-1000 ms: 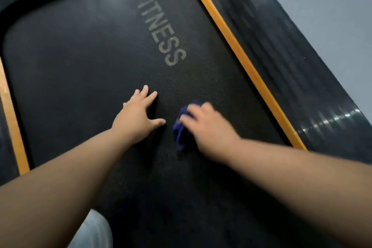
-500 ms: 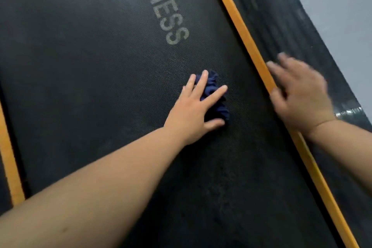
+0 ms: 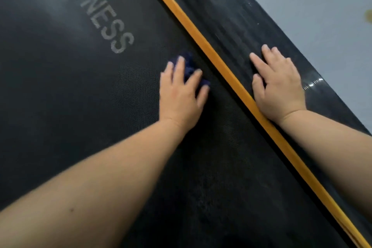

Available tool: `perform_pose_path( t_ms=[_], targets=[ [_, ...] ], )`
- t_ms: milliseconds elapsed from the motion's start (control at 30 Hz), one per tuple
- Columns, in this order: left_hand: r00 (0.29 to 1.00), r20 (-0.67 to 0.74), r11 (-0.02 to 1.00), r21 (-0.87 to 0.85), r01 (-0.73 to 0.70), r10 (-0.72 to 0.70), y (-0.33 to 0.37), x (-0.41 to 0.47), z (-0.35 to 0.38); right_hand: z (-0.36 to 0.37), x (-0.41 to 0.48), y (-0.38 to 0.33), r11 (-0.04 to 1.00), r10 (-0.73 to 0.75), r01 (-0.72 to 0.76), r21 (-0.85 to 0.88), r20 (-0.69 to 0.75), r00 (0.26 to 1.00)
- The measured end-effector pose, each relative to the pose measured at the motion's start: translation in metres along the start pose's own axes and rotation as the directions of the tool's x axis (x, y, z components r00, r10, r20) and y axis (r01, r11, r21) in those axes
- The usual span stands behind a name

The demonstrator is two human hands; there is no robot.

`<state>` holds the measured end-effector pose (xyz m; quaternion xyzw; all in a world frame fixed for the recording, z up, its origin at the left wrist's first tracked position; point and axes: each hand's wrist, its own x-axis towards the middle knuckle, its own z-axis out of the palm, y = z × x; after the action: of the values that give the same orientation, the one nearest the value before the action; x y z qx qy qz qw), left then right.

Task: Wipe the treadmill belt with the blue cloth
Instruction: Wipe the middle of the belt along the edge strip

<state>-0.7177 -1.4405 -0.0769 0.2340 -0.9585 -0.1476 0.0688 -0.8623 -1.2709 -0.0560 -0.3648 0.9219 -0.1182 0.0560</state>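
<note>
The black treadmill belt (image 3: 80, 90) fills most of the view, with grey "FITNESS" lettering at the upper left. A crumpled dark blue cloth (image 3: 190, 66) lies on the belt near its right edge. My left hand (image 3: 181, 94) presses flat on the cloth, fingers spread over it, so only the cloth's far part shows. My right hand (image 3: 279, 84) rests flat, fingers apart, on the black ribbed side rail (image 3: 231, 16) to the right of the belt, holding nothing.
An orange strip (image 3: 201, 34) runs diagonally between belt and side rail. Beyond the rail at the upper right is grey floor (image 3: 322, 16) with a small yellowish mark at the frame's right edge.
The cloth passed from my right hand to my left hand a second ago. My right hand moved right onto the side rail and settled there. The cloth stays near the belt's right edge.
</note>
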Motion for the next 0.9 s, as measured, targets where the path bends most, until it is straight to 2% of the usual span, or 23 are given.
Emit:
perform_pose_path(
  t_ms=[67,133,200,233,267,333,400,433,467,533,600,667,700,733,767,833,867,900],
  targets=[
    [0.971,0.02,0.97,-0.063,-0.236,0.237,0.027,-0.023,0.009,0.0,0.001,0.001,1.0,0.008,-0.008,-0.002,-0.015,1.0],
    [0.867,0.09,0.871,-0.099,-0.481,0.49,0.033,-0.039,0.009,-0.001,0.001,0.0,1.0,0.009,-0.009,-0.002,-0.028,1.0],
    [0.787,0.104,0.794,-0.078,-0.603,0.608,0.012,-0.025,0.006,0.0,0.0,-0.001,1.0,0.017,-0.016,0.007,-0.026,1.0],
    [0.797,0.076,0.801,-0.049,-0.597,0.599,0.0,-0.014,0.003,0.0,0.0,-0.001,1.0,0.023,-0.023,0.012,-0.024,0.999],
    [0.846,0.04,0.847,-0.016,-0.531,0.531,-0.013,-0.001,0.0,0.0,0.0,-0.002,0.999,0.029,-0.029,0.015,-0.023,0.999],
    [0.965,-0.034,0.965,0.045,-0.259,0.26,-0.035,0.025,-0.007,0.0,0.001,-0.003,0.999,0.033,-0.032,0.019,-0.027,0.999],
    [0.999,-0.042,0.999,0.05,0.009,-0.007,-0.033,0.034,-0.012,0.0,0.0,-0.003,0.999,0.031,-0.03,0.024,-0.023,0.999],
    [0.998,-0.04,0.998,0.048,0.043,-0.041,-0.022,0.031,-0.01,-0.001,0.0,-0.003,0.999,0.033,-0.033,0.024,-0.019,0.999],
    [0.999,-0.033,0.999,0.032,0.006,-0.005,-0.007,0.024,-0.006,-0.001,0.0,-0.003,0.999,0.036,-0.036,0.022,-0.014,0.999],
    [0.974,0.017,0.974,-0.009,-0.227,0.228,0.024,-0.001,0.004,-0.003,0.0,-0.003,0.999,0.035,-0.035,0.024,-0.009,0.999],
    [0.89,0.121,0.898,-0.073,-0.434,0.44,0.039,-0.021,0.007,-0.004,0.0,-0.002,0.999,0.034,-0.034,0.022,-0.007,0.999],
    [0.82,0.182,0.84,-0.104,-0.533,0.542,0.024,-0.015,0.004,-0.004,0.0,-0.001,0.999,0.033,-0.033,0.016,-0.003,0.999],
    [0.815,0.153,0.829,-0.092,-0.552,0.56,0.012,-0.007,0.001,-0.005,0.0,-0.001,0.999,0.036,-0.036,0.018,-0.002,0.999],
    [0.84,0.11,0.848,-0.07,-0.526,0.531,-0.001,0.004,-0.005,-0.005,0.0,-0.001,0.999,0.038,-0.038,0.024,-0.001,0.999],
    [0.896,0.076,0.899,-0.049,-0.436,0.438,-0.014,0.016,-0.012,-0.005,0.0,-0.001,0.999,0.039,-0.039,0.028,-0.001,0.999],
    [0.991,0.065,0.993,-0.019,-0.117,0.118,-0.028,0.032,-0.025,-0.004,0.0,-0.001,0.999,0.041,-0.041,0.027,-0.003,0.999],
    [0.998,0.07,1.0,-0.005,0.009,-0.009,-0.022,0.032,-0.029,-0.003,0.0,-0.001,0.999,0.04,-0.039,0.026,-0.004,0.999],
    [0.996,0.077,0.999,-0.003,0.044,-0.044,-0.009,0.026,-0.029,-0.002,0.0,-0.001,0.999,0.038,-0.038,0.026,-0.003,0.999]
  ],
)
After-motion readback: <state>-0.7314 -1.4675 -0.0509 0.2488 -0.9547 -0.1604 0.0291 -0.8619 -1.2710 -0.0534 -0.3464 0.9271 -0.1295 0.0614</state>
